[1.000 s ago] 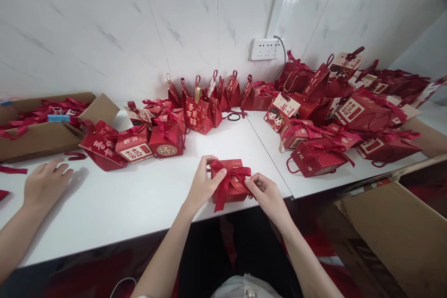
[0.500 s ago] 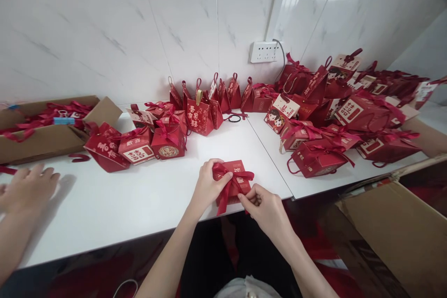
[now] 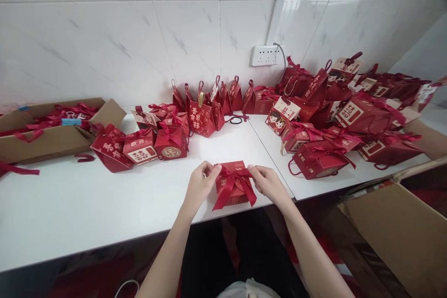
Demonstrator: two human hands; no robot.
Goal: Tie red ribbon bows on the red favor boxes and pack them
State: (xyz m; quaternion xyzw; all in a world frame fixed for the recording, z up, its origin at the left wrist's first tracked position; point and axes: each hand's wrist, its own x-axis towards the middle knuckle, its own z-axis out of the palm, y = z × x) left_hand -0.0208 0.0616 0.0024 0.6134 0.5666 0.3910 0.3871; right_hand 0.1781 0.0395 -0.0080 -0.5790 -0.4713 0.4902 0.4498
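A small red gift box (image 3: pixel 240 199) sits near the table's front edge, with a red ribbon (image 3: pixel 227 191) tied in a bow across its top. The bow's two tails hang down toward me over the box. My left hand (image 3: pixel 200 186) pinches the bow's left loop between thumb and finger. On the other side my right hand (image 3: pixel 267 182) pinches the right loop, fingers closed. Both loops are drawn out sideways.
Finished-looking red boxes (image 3: pixel 171 141) stand left of centre, and upright triangular ones (image 3: pixel 201 118) line the wall. More boxes (image 3: pixel 316 160) are heaped at the right. A carton of ribbons (image 3: pixel 45 148) is at the left; an open carton (image 3: pixel 394 228) stands below right.
My hands have shifted to the two loops, and my right hand has moved up from the box's lower right. The bow tails now spread apart. Another person's hand at the left has left the view.
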